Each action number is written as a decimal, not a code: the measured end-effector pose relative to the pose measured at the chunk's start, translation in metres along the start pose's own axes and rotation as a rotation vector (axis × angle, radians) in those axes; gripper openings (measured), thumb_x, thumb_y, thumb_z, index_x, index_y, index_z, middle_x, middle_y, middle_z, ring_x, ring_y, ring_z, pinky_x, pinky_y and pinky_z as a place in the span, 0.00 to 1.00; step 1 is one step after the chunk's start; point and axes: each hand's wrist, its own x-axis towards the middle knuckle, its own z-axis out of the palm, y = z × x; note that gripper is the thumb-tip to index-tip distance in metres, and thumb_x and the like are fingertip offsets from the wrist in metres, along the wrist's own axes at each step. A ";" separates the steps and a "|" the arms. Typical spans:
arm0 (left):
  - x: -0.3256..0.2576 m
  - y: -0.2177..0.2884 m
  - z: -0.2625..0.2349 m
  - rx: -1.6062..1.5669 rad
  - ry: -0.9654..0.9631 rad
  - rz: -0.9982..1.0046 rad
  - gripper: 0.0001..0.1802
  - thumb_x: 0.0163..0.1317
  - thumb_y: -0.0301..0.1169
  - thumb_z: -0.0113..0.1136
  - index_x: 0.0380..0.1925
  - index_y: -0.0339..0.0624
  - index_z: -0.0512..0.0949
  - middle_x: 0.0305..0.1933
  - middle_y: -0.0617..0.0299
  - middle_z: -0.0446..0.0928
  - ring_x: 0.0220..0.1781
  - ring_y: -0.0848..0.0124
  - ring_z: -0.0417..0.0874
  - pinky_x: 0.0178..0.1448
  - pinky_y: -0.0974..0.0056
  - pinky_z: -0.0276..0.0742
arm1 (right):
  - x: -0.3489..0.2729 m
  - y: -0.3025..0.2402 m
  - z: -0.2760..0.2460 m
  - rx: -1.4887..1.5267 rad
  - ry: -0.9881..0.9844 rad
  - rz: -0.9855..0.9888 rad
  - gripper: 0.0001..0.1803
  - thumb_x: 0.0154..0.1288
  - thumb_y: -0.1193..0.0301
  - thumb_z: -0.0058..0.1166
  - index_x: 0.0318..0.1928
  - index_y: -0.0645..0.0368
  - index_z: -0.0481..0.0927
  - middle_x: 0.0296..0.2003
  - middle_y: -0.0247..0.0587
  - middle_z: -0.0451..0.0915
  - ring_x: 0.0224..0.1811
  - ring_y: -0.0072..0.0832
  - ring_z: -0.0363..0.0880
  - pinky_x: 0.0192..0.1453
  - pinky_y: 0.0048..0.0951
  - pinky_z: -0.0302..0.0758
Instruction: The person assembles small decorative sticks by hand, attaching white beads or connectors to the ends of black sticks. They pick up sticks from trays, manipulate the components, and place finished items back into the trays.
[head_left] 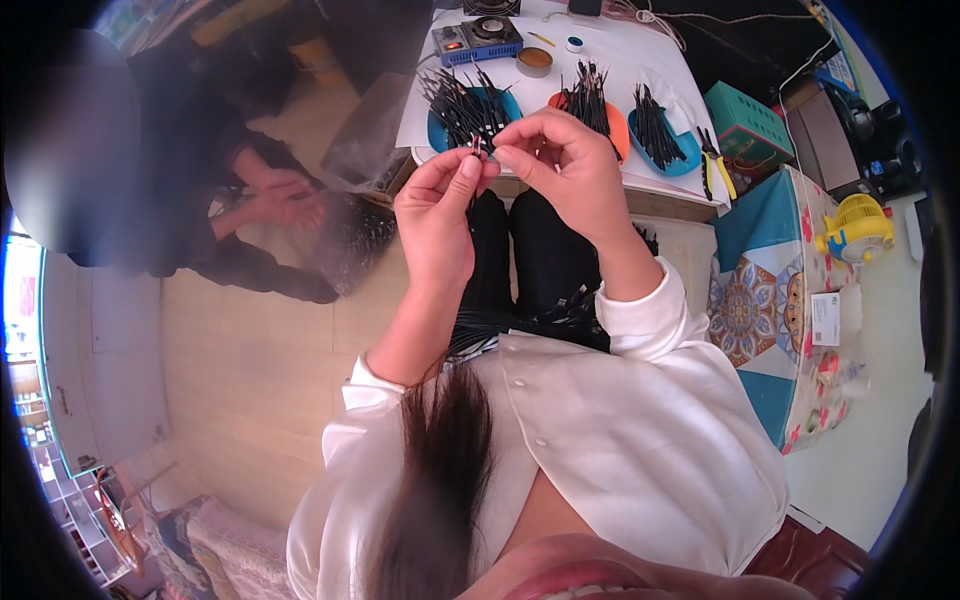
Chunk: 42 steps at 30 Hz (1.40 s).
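Observation:
Above my lap, in front of the white table [560, 20], my left hand [435, 215] pinches a thin black cable [475, 150] between thumb and fingers, its stripped ends pointing up. My right hand [572, 165] is closed, thumb and forefinger together beside those ends; what lies in its fingertips is too small to make out. Just beyond stand a blue tray [437, 132] and an orange tray [622, 130], both piled with black cables. Another blue tray [690, 150] with cables is to the right. More black cables [500, 325] lie across my lap.
Pliers [718, 165] with yellow-and-black handles lie at the table's right edge. Farther back are a blue heating unit [478, 40], a round tin [534, 62] and a small spool [574, 44]. A yellow fan [858, 230] stands at right. Another person's hands [280, 190] appear at left.

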 end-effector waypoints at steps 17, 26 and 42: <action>-0.005 0.001 0.005 -0.138 -0.139 -0.163 0.07 0.64 0.22 0.57 0.41 0.31 0.79 0.34 0.55 0.82 0.29 0.75 0.77 0.33 0.74 0.71 | -0.004 0.023 0.005 0.869 -0.064 0.421 0.06 0.66 0.72 0.56 0.37 0.62 0.76 0.27 0.32 0.77 0.26 0.17 0.76 0.33 0.17 0.73; -0.002 -0.012 0.007 0.178 -0.256 -0.203 0.08 0.65 0.23 0.57 0.40 0.28 0.78 0.32 0.55 0.80 0.26 0.77 0.73 0.28 0.76 0.64 | -0.018 0.050 -0.021 1.101 -0.249 0.657 0.05 0.65 0.70 0.55 0.37 0.58 0.76 0.28 0.29 0.76 0.31 0.18 0.76 0.32 0.19 0.71; 0.021 -0.029 0.016 0.128 -0.206 -0.256 0.06 0.68 0.25 0.53 0.40 0.33 0.75 0.31 0.57 0.78 0.27 0.75 0.73 0.32 0.74 0.67 | 0.009 0.200 -0.218 -1.167 0.419 0.301 0.07 0.56 0.71 0.61 0.35 0.58 0.80 0.35 0.46 0.79 0.37 0.44 0.80 0.42 0.41 0.76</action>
